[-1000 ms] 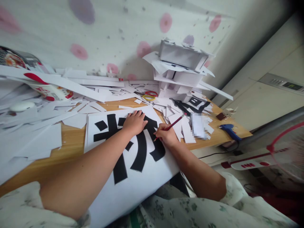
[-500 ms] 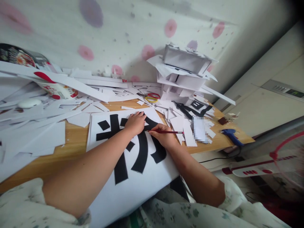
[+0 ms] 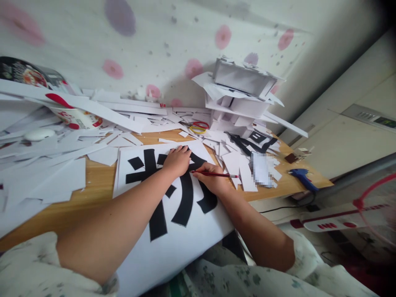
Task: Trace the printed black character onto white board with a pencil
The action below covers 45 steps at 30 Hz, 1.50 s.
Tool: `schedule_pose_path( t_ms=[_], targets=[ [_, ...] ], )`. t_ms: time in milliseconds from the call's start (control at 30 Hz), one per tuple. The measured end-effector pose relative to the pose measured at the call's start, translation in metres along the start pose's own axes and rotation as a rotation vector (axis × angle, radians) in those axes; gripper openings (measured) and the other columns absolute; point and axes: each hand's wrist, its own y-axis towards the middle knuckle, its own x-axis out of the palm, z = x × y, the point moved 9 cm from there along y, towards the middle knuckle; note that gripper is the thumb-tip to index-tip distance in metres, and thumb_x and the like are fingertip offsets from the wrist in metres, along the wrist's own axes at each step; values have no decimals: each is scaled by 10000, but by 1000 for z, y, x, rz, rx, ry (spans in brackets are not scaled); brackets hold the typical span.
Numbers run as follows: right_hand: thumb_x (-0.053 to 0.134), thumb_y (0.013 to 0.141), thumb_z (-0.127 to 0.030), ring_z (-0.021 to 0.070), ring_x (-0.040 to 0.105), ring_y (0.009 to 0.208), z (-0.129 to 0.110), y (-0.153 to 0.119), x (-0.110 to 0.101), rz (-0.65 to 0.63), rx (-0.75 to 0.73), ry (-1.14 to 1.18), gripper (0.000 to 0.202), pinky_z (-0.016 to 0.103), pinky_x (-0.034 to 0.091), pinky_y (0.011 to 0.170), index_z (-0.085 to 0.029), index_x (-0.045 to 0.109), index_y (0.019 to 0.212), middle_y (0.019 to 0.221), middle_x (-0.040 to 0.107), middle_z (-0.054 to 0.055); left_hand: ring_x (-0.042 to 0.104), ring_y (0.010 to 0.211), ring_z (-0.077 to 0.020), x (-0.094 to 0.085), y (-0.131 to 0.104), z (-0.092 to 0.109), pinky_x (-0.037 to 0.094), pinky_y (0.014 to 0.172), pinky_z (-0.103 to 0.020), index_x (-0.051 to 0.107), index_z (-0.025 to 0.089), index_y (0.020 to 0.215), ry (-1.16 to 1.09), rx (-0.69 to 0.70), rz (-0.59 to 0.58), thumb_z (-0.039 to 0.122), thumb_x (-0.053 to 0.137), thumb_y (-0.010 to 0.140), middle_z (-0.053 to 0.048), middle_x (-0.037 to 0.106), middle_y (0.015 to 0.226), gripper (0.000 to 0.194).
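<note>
A large white sheet point(image 3: 136, 264) lies at the front of the table, its near end reaching past the edge. On it lies a big black character in several strokes, among them a curved black stroke point(image 3: 185, 202). My left hand point(image 3: 177, 161) lies flat over the upper part of the character, fingers stretched out and pressing on it. Close on its right, my right hand point(image 3: 210, 177) is closed around a dark red pencil point(image 3: 227, 175). The pencil's tip touches or nearly touches the black stroke's edge near my left hand; its exact contact is hidden.
White paper scraps point(image 3: 40, 169) cover the table's left and back. Scissors point(image 3: 199, 127) with red and yellow handles lie behind the sheet. A stacked white board structure point(image 3: 241, 90) stands back right. A blue glue gun point(image 3: 301, 177) sits near the right edge; a paper cup point(image 3: 77, 117) stands left.
The pencil's back end has tipped slightly downward, and its tip has shifted a little along the stroke's edge. My left hand stays in place on the sheet.
</note>
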Motion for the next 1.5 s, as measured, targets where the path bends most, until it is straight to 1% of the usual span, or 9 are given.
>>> schedule_pose_path(
  t_ms=[400,633,767,867,933,1100,1267,1400,1500],
  targets=[
    [661,689,-324,141,525,581,7,-2,-13,128,54,-54,173,249,385,516,-205,573,599,616,617,4,381,1359,-275,-1,-1,1,338,1076,-465,558,201,1256,14,18,10,239,379,949,-108,483,1438,358],
    [669,670,-328,142,518,554,12,-1,-15,148,99,-27,179,254,376,493,-200,566,600,593,609,10,376,1361,-272,0,-1,1,339,1072,-466,559,222,1253,8,18,11,235,382,945,-102,480,1437,355],
    [672,678,-342,158,570,583,16,0,-15,138,102,21,180,266,426,521,-199,577,622,631,649,27,381,1357,-276,1,0,0,343,1068,-465,558,208,1255,11,17,13,239,378,948,-108,480,1438,357],
    [674,699,-377,174,623,640,16,-2,-16,148,94,181,202,285,486,590,-204,575,667,687,681,38,387,1350,-285,0,0,1,346,1062,-473,565,205,1247,10,16,10,233,383,943,-116,493,1423,355],
    [693,691,-387,171,619,633,14,-3,-15,134,90,235,212,283,485,586,-206,583,685,691,680,35,388,1347,-281,0,0,1,344,1063,-471,569,219,1241,7,17,8,233,387,940,-108,504,1411,352],
    [690,682,-332,133,536,556,4,-3,-5,43,67,58,159,246,390,497,-198,610,650,637,642,8,380,1352,-269,-1,0,1,341,1066,-466,558,239,1254,-1,10,3,235,401,934,-91,491,1425,357],
    [680,705,-307,139,557,596,0,-2,-1,14,8,15,129,248,401,535,-196,632,662,664,662,11,390,1341,-266,-1,0,1,348,1059,-461,568,230,1230,6,12,-2,248,401,942,-92,499,1417,333],
    [681,708,-298,146,573,618,-2,-1,0,4,-7,11,113,254,417,564,-196,642,677,686,672,13,389,1341,-281,-2,0,2,352,1050,-454,565,227,1230,8,18,-7,353,445,942,-95,500,1416,337],
    [671,717,-281,145,575,630,-1,-1,1,-11,-9,-3,92,251,419,571,-197,648,685,694,671,9,374,1349,-304,-2,0,2,337,1059,-463,561,207,1237,9,24,-6,474,482,917,-114,496,1419,424]
  ],
)
